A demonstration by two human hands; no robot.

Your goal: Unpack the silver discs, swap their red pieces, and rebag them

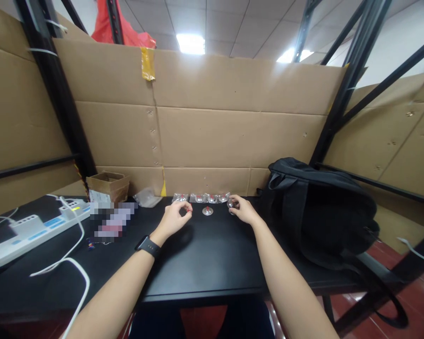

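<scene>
My left hand (176, 217) hovers over the black table with thumb and index finger pinched together. A speck of red shows at the fingertips, too small to name. In the middle a clear suction cup (207, 211) with a red tip rests on the tabletop, between my hands and touching neither. My right hand (243, 209) grips the edge of another clear, round piece, which looks like a suction cup (231, 204); the fingers partly cover it. Behind them, along the cardboard wall, lies a row of several similar cups in clear plastic bags (211, 198).
A black backpack (321, 212) takes up the right side of the table (205, 268). On the left are a white power strip (38, 235) with cables, a small open cardboard box (109, 186) and a crumpled clear bag (147, 197). Cardboard walls (205, 136) enclose the table.
</scene>
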